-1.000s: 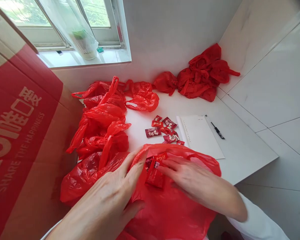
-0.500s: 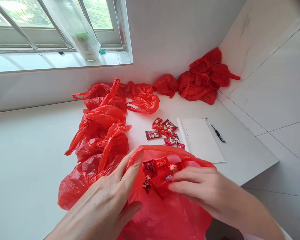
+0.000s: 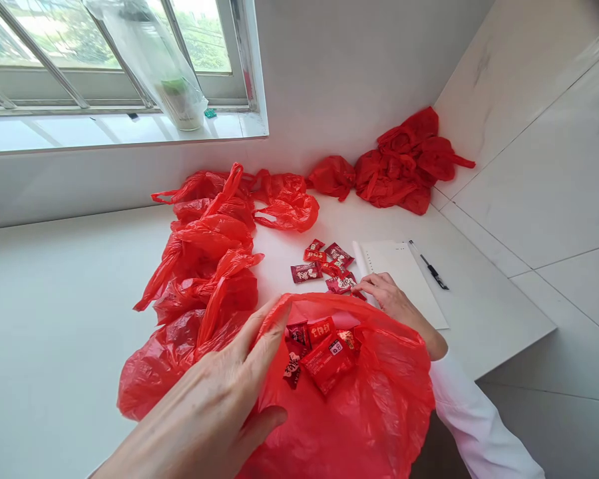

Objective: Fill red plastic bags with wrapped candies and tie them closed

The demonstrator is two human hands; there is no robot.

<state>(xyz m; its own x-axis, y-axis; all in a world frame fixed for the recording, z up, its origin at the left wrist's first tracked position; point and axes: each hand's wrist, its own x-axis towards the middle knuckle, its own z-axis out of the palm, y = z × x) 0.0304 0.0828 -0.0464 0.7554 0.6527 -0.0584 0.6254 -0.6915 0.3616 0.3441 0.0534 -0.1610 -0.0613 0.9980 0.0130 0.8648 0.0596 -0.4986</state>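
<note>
My left hand (image 3: 229, 382) grips the rim of a red plastic bag (image 3: 349, 426), which hangs open toward me. Its fingertips tuck under the rim and its thumb lies along the side. Inside the bag are several small red and dark-red snack packets (image 3: 328, 362). Beyond the rim my right hand (image 3: 387, 296) reaches over the table, fingers stretched out and fingertips on a packet at the near end of a loose group of similar packets (image 3: 307, 272). The bag's rim hides part of that packet, and I cannot see the right thumb.
Knotted red bags (image 3: 204, 233) line the left of the white table (image 3: 54, 319), with more red bags (image 3: 399, 163) in the back corner. A notebook (image 3: 414, 266) and a pen (image 3: 432, 269) lie at right. A plastic-wrapped cup (image 3: 182, 106) stands on the windowsill.
My right hand has left the packets inside the bag and moved out past its rim to the loose packets. A red packet now lies on top in the bag. My left hand keeps its grip.
</note>
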